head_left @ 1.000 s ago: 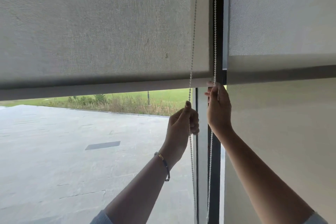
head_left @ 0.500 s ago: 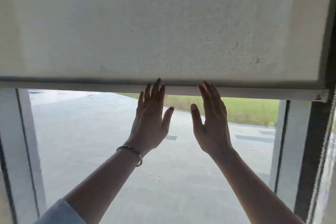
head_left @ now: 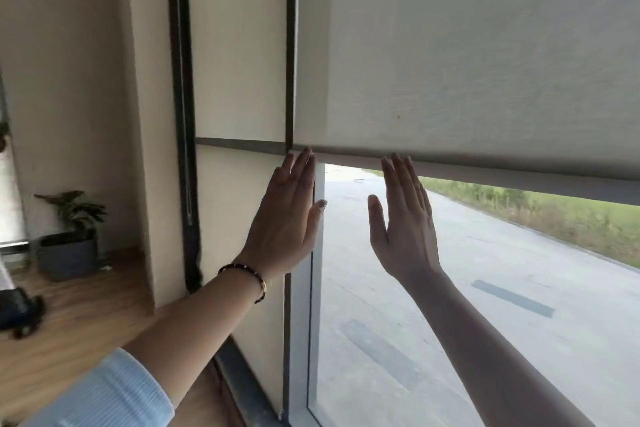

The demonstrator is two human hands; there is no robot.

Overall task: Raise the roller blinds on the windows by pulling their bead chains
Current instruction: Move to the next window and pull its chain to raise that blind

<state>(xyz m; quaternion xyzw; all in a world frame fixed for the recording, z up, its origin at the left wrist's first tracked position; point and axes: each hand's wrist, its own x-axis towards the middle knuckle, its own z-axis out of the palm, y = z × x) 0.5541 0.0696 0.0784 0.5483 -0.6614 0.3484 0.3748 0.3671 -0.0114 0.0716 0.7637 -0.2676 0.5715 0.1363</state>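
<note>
Roller blind (head_left: 485, 55) hangs partly raised over the right-hand window, its bottom bar (head_left: 502, 172) crossing the glass (head_left: 450, 288) at about the height of our fingertips, paving and grass showing beneath. Our left hand (head_left: 287, 218) and right hand (head_left: 403, 225) are both spread flat and empty, fingers up toward that bar; we cannot tell whether they touch it. No bead chain shows near them. The risk, as we judge it, is pushing the bar by hand: the fabric could slacken or roll up crooked, since only the chain turns the tube. The blind is pale grey woven cloth, taut and unwrinkled. A second blind (head_left: 239, 45) on the narrow left pane sits at a similar height.
</note>
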